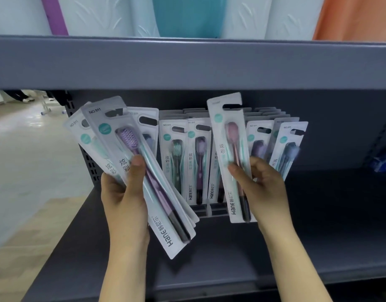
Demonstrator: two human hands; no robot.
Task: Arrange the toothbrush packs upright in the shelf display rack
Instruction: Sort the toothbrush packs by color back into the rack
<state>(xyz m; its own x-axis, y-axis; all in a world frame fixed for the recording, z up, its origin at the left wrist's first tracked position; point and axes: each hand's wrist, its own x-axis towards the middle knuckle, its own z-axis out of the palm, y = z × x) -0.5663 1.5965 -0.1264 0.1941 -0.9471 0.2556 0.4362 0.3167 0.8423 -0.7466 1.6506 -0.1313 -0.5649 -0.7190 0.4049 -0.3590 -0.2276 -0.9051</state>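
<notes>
My left hand [124, 192] grips a fanned stack of white carded toothbrush packs [131, 162], my right hand [260, 186] pinches one pink-brush pack [232, 158] before the dark slotted display rack [209, 211]; next, I judge, seat it upright.

Grey metal shelving [187, 64], pale floor [24, 149]

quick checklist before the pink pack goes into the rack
1. Right hand grips the pink pack: ok.
2. Pink pack upright: not ok, slightly tilted.
3. Free slot in the display rack: cannot tell, packs hide it.
4. Left hand holds the fanned spare packs securely: ok.
5. Packs already in the rack stand upright: ok.
</notes>
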